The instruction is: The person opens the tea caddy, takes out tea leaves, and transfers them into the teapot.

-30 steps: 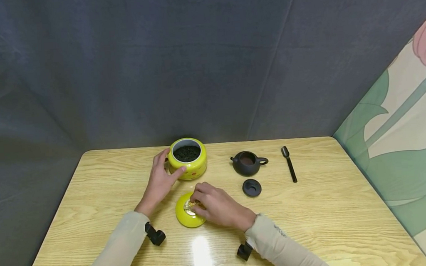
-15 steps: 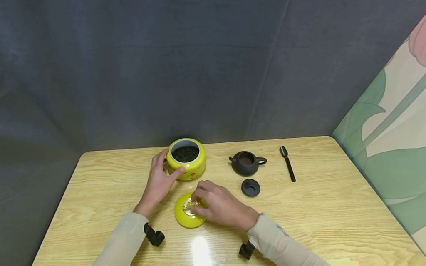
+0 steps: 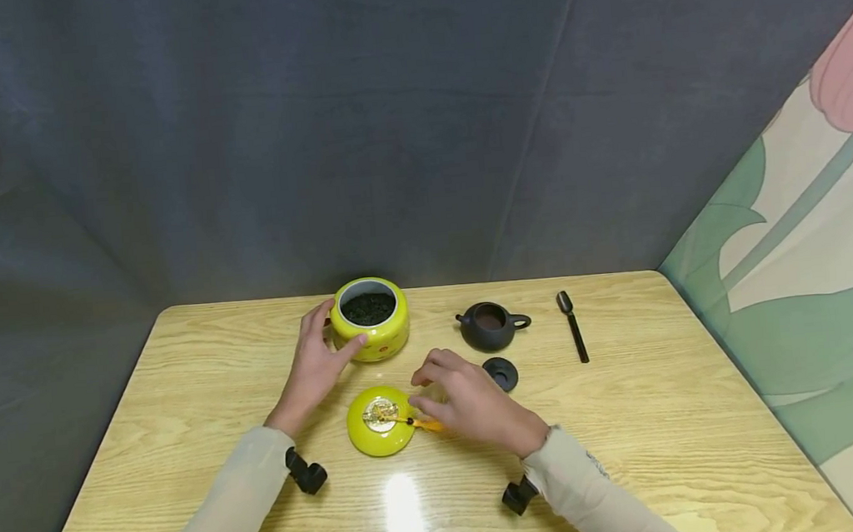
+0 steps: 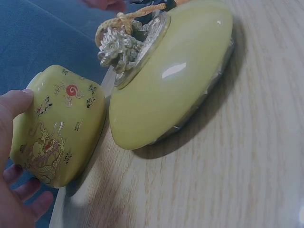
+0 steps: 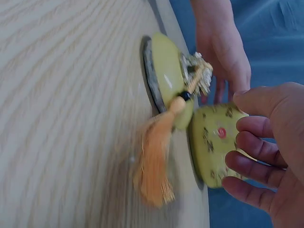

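In the head view a yellow tea jar (image 3: 387, 340) stands uncovered near the table's back edge, with dark leaves (image 3: 370, 308) inside. My left hand (image 3: 313, 371) grips its left side, thumb at the front and fingers round the back. In front of the jar lies its yellow lid (image 3: 368, 442), top up, with a metal dragon-like knob (image 4: 123, 50) and an orange tassel (image 5: 156, 164). My right hand (image 3: 470, 400) hovers just right of the lid, fingers loosely bent and holding nothing. The right wrist view shows its fingers apart from the lid.
A small dark teapot (image 3: 486, 336) stands uncovered to the right of the jar. Its round lid (image 3: 505, 374) lies in front of it, partly behind my right hand. Farther right lies a black scoop (image 3: 572, 325). A grey curtain (image 3: 356, 138) hangs behind the table.
My right hand has let go of the lid's knob and moved right, so the knob and tassel now show. The left hand has stayed on the jar.
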`<action>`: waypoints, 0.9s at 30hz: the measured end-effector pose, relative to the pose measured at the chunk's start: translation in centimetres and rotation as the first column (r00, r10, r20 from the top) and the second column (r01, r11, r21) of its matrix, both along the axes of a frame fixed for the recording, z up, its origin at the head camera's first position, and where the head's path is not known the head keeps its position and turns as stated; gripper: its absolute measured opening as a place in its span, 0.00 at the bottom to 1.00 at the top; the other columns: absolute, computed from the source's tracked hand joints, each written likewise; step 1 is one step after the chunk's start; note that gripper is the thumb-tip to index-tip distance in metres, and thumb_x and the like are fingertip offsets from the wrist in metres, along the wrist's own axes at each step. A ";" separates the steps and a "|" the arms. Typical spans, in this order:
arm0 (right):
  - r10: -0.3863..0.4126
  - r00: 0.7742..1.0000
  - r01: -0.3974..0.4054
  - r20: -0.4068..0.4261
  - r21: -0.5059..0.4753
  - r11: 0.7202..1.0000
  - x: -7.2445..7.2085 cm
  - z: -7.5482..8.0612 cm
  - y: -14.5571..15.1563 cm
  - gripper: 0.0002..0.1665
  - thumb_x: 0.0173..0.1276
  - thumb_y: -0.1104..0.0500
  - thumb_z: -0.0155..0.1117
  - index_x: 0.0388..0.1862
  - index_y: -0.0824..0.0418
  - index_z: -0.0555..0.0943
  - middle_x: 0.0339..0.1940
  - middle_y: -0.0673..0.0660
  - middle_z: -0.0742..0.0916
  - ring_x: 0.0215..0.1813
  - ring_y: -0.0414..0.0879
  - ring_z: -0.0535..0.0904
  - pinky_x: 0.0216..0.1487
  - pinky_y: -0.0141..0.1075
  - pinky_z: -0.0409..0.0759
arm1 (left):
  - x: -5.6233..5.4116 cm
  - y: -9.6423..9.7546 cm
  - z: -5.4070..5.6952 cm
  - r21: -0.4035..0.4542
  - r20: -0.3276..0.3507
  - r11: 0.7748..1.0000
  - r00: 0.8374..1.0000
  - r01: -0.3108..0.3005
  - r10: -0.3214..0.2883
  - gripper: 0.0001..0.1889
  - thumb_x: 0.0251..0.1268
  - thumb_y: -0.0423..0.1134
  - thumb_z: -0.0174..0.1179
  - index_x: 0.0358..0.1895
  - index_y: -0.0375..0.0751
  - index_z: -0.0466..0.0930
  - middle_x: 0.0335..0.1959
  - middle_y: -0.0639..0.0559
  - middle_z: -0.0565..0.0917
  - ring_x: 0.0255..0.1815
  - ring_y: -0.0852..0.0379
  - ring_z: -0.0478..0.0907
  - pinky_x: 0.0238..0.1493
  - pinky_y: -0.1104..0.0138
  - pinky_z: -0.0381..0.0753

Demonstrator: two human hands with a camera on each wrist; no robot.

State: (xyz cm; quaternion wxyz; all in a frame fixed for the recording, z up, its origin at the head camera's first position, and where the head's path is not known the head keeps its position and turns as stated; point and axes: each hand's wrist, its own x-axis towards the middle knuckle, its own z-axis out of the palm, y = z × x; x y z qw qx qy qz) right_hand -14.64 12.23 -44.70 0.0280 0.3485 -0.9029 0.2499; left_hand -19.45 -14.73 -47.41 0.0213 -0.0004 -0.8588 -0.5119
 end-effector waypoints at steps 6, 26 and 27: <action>-0.080 0.997 0.080 0.003 -0.016 0.997 -0.2 0.2 1.8 0.13 0.73 0.50 0.75 0.49 0.56 0.89 0.45 0.47 0.85 0.48 0.43 0.85 0.47 0.36 0.88 | 0.0 0.0 -0.1 0.001 0.005 1.000 1.000 0.000 0.000 0.48 0.72 0.50 0.71 0.86 0.43 0.52 0.86 0.39 0.55 0.83 0.38 0.63 0.83 0.44 0.68; -0.304 0.952 0.298 -0.043 -0.107 0.949 -0.2 0.4 9.5 0.11 0.70 0.57 0.78 0.46 0.60 0.89 0.45 0.52 0.87 0.46 0.48 0.85 0.46 0.47 0.88 | -0.1 0.0 0.0 0.000 0.007 1.000 1.000 0.002 -0.002 0.48 0.72 0.50 0.71 0.87 0.44 0.51 0.86 0.38 0.54 0.84 0.37 0.62 0.84 0.45 0.67; -0.317 0.947 0.311 -0.046 -0.110 0.944 -0.2 0.3 10.0 0.11 0.69 0.58 0.78 0.46 0.61 0.89 0.44 0.53 0.87 0.46 0.49 0.85 0.46 0.48 0.88 | -0.1 0.0 0.0 -0.001 0.007 1.000 1.000 0.004 -0.004 0.48 0.72 0.50 0.70 0.87 0.44 0.51 0.86 0.38 0.54 0.84 0.38 0.62 0.84 0.45 0.67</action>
